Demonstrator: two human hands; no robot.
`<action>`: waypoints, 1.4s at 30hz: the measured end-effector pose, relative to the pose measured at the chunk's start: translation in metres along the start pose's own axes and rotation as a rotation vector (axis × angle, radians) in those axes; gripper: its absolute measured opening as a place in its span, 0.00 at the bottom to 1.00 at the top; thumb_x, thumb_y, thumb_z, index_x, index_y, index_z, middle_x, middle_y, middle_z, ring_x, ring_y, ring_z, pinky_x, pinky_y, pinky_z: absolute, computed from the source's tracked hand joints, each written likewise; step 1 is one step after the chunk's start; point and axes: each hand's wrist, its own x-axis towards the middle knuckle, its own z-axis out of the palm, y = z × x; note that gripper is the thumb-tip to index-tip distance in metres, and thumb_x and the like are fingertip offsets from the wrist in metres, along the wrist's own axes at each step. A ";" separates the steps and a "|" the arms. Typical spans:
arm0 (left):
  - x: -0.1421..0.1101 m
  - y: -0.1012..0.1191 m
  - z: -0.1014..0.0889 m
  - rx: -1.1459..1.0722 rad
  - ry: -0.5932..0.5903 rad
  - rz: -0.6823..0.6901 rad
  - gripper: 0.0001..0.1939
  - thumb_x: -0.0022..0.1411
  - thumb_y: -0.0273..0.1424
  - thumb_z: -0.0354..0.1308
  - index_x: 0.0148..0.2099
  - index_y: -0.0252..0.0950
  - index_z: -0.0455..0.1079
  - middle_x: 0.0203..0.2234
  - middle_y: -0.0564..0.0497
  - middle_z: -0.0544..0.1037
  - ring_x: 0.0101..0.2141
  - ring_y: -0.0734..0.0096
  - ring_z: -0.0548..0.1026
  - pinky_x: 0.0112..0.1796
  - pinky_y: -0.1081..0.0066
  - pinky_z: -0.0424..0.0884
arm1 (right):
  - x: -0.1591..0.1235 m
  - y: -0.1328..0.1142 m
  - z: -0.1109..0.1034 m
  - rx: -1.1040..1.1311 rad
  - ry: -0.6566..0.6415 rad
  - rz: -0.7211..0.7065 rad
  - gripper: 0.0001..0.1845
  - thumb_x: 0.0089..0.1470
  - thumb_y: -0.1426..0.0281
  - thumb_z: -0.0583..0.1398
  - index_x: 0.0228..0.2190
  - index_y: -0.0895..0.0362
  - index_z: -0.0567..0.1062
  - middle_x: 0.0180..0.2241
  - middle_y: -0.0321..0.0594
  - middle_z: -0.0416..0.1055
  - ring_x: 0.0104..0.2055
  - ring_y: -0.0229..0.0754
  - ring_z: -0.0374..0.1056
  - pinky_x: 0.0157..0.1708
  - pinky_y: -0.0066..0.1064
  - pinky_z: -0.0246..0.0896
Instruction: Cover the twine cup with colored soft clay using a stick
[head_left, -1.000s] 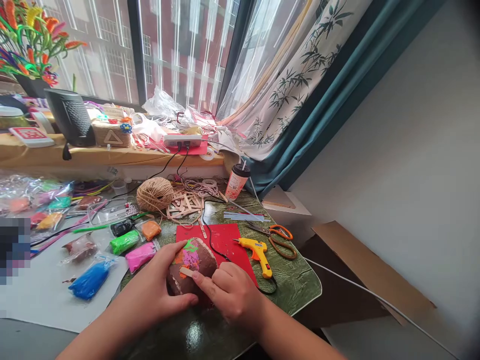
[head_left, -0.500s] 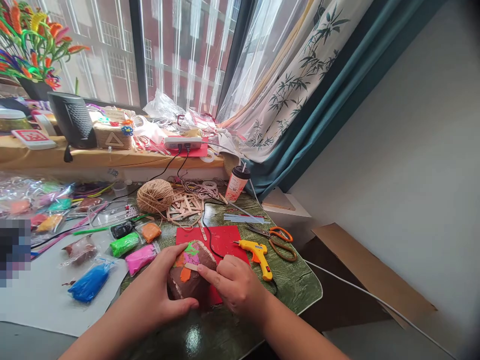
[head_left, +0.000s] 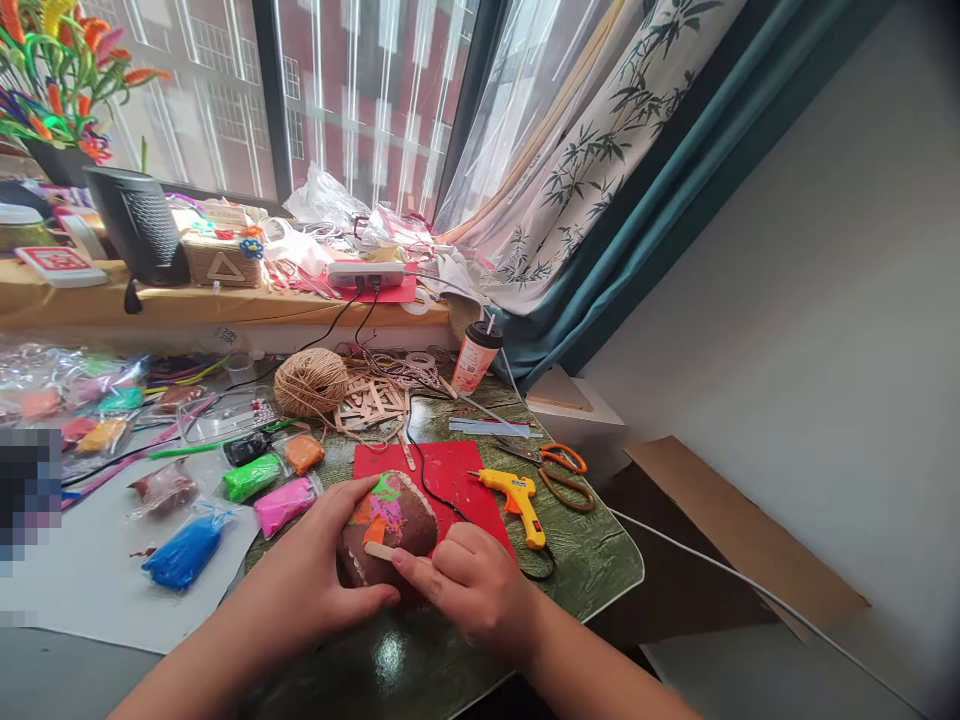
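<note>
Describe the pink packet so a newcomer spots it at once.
On the green table, find the big ball of twine. Come toward the camera, past the small orange packet, to the plump, clear-wrapped pink packet. Its hot pink sets it apart from the orange and green ones beside it, and it lies nearest the left hand.

The left hand (head_left: 337, 565) hides the near-left side of the brown piece (head_left: 416, 515); the right hand (head_left: 476, 590) hides the held end of the flat stick (head_left: 379, 550). Pixelation obscures the desk's (head_left: 592, 570) left side. Print on the cup (head_left: 472, 365), near the far right corner, is too small to read. The picture's edge crops the colorful flowers (head_left: 67, 80).
</note>
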 end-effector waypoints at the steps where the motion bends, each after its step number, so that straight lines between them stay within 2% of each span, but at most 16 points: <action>1: 0.000 0.000 0.000 0.001 0.005 0.003 0.47 0.52 0.39 0.72 0.71 0.44 0.61 0.69 0.41 0.72 0.66 0.43 0.73 0.64 0.47 0.71 | 0.000 0.001 0.001 -0.006 0.004 0.005 0.27 0.74 0.76 0.54 0.70 0.63 0.66 0.25 0.33 0.66 0.27 0.43 0.59 0.27 0.36 0.55; 9: 0.001 0.002 -0.003 0.017 0.039 0.023 0.45 0.52 0.40 0.72 0.71 0.42 0.63 0.67 0.40 0.75 0.64 0.41 0.76 0.62 0.46 0.74 | 0.001 0.015 0.001 -0.062 -0.058 -0.002 0.20 0.74 0.76 0.56 0.62 0.60 0.76 0.26 0.34 0.66 0.29 0.43 0.61 0.29 0.35 0.57; 17: 0.002 -0.002 -0.002 0.036 0.032 0.048 0.46 0.54 0.42 0.72 0.71 0.40 0.62 0.68 0.37 0.73 0.65 0.40 0.74 0.64 0.44 0.72 | 0.002 0.019 0.007 -0.030 -0.017 0.042 0.22 0.76 0.74 0.50 0.61 0.61 0.77 0.26 0.35 0.63 0.29 0.44 0.59 0.29 0.35 0.55; 23: 0.001 -0.001 -0.001 0.077 0.033 0.040 0.46 0.54 0.43 0.71 0.72 0.39 0.62 0.69 0.36 0.73 0.65 0.40 0.74 0.64 0.45 0.73 | 0.007 0.021 0.003 -0.062 -0.019 0.051 0.23 0.77 0.74 0.48 0.61 0.61 0.77 0.25 0.35 0.63 0.29 0.44 0.59 0.29 0.35 0.54; 27: 0.002 -0.014 0.004 0.089 0.072 0.058 0.46 0.53 0.46 0.71 0.71 0.40 0.64 0.68 0.36 0.74 0.64 0.39 0.76 0.62 0.46 0.75 | 0.010 0.026 0.000 -0.143 -0.048 0.022 0.22 0.76 0.74 0.49 0.57 0.60 0.80 0.26 0.36 0.66 0.29 0.44 0.59 0.29 0.36 0.55; 30: 0.005 -0.030 0.012 0.108 0.122 0.054 0.48 0.50 0.51 0.73 0.69 0.40 0.66 0.65 0.37 0.78 0.61 0.37 0.79 0.60 0.47 0.78 | 0.010 0.032 -0.001 -0.192 -0.138 -0.012 0.20 0.74 0.74 0.53 0.59 0.60 0.79 0.25 0.35 0.64 0.29 0.44 0.59 0.28 0.35 0.56; 33: 0.006 -0.041 0.018 0.102 0.151 0.119 0.47 0.52 0.50 0.73 0.70 0.43 0.66 0.65 0.40 0.77 0.62 0.39 0.79 0.60 0.49 0.77 | 0.008 0.036 -0.003 -0.194 -0.141 0.008 0.21 0.72 0.75 0.54 0.61 0.63 0.78 0.25 0.36 0.64 0.29 0.45 0.59 0.27 0.36 0.56; 38: 0.000 -0.037 0.019 0.105 0.134 0.148 0.48 0.53 0.47 0.73 0.73 0.47 0.62 0.68 0.42 0.75 0.63 0.41 0.78 0.60 0.50 0.77 | 0.000 0.027 -0.007 -0.117 -0.074 0.100 0.26 0.71 0.76 0.55 0.67 0.61 0.71 0.28 0.36 0.66 0.30 0.45 0.61 0.30 0.35 0.58; 42: -0.002 -0.032 0.016 0.108 0.112 0.129 0.48 0.53 0.44 0.73 0.73 0.46 0.63 0.68 0.42 0.74 0.64 0.42 0.76 0.61 0.50 0.76 | 0.001 0.009 -0.005 -0.051 -0.016 0.050 0.23 0.73 0.75 0.52 0.64 0.63 0.74 0.27 0.35 0.65 0.29 0.44 0.60 0.29 0.36 0.56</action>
